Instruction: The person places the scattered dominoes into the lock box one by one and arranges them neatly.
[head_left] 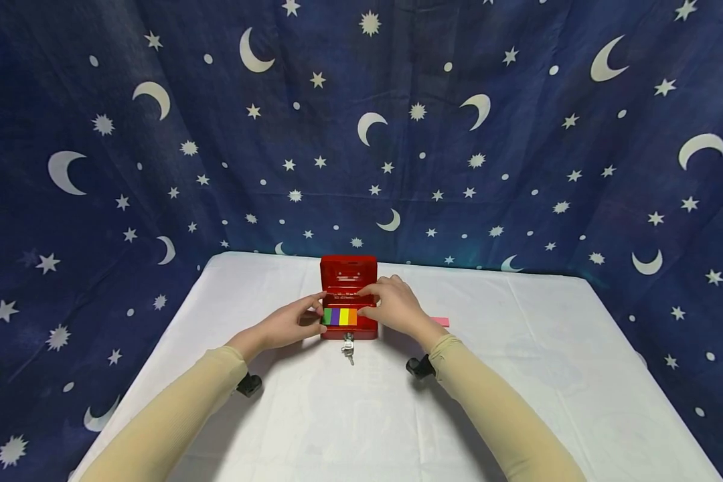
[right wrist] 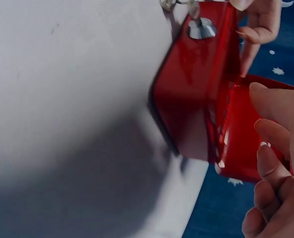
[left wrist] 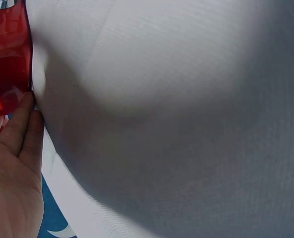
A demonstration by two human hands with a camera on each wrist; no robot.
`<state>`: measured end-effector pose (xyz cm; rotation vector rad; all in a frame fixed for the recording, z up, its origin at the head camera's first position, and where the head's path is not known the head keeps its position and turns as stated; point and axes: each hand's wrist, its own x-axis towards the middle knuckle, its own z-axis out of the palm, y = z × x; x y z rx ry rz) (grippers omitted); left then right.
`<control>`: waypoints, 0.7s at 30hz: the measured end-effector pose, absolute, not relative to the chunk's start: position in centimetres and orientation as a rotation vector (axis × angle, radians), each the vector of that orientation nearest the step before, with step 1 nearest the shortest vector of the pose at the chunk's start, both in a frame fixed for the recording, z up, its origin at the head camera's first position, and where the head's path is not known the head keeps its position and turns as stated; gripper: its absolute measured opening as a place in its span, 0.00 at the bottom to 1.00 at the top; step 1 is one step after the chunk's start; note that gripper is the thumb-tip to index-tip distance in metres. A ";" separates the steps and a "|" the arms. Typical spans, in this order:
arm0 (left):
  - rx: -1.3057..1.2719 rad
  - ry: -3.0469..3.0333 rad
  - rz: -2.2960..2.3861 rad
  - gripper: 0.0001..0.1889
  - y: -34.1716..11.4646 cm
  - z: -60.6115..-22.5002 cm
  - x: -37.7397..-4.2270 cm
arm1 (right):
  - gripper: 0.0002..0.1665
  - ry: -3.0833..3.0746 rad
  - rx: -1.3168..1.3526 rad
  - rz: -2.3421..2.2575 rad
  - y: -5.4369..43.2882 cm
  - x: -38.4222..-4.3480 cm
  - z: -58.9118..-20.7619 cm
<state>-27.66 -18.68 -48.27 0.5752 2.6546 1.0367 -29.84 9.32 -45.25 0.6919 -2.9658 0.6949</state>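
A red metal cash box sits on the white cloth with its lid raised at the back. Inside lie flat coloured pieces side by side: green, purple, yellow and orange. Keys hang from the lock at the front. My left hand is at the box's left side, its extended fingers right against the wall in the left wrist view. Over the right part of the box is my right hand, thumb and index apart, other fingers loosely bent, nothing between them.
A pink piece lies on the white cloth, partly behind the right wrist. Each wrist carries a small black camera mount. A dark blue curtain with moons and stars borders the table's far edge and both sides.
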 end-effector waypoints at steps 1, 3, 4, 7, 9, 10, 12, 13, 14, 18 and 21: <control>0.574 2.652 1.039 0.16 -18.6 -48.3 -27.6 | 0.25 -2.958 0.690 0.707 9.6 -29.8 -45.1; 0.571 2.654 1.041 0.15 -18.6 -48.3 -27.6 | 0.25 -2.947 0.681 0.720 10.2 -29.7 -44.7; 0.569 2.657 1.040 0.15 -18.6 -48.3 -27.6 | 0.25 -2.943 0.677 0.719 10.5 -29.7 -44.6; 0.568 2.657 1.046 0.15 -18.6 -48.4 -27.6 | 0.26 -2.933 0.673 0.733 11.2 -29.5 -44.3; 0.572 2.655 1.047 0.15 -18.6 -48.4 -27.6 | 0.26 -2.927 0.679 0.745 11.7 -29.3 -44.1; 0.574 2.653 1.047 0.14 -18.6 -48.3 -27.6 | 0.25 -2.924 0.679 0.749 12.1 -29.1 -44.1; 0.580 2.650 1.049 0.15 -18.6 -48.3 -27.6 | 0.25 -2.918 0.678 0.757 12.8 -28.9 -44.0; 0.582 2.650 1.049 0.15 -18.6 -48.3 -27.6 | 0.25 -2.913 0.678 0.758 13.2 -28.8 -44.0; 0.584 2.650 1.046 0.15 -18.6 -48.3 -27.6 | 0.24 -2.907 0.678 0.758 13.7 -28.7 -44.1; 0.587 2.650 1.040 0.15 -18.7 -48.3 -27.6 | 0.23 -2.892 0.651 0.740 16.0 -28.5 -44.4; 0.591 2.653 1.029 0.15 -18.8 -48.3 -27.6 | 0.24 -2.892 0.618 0.728 17.8 -28.3 -44.6</control>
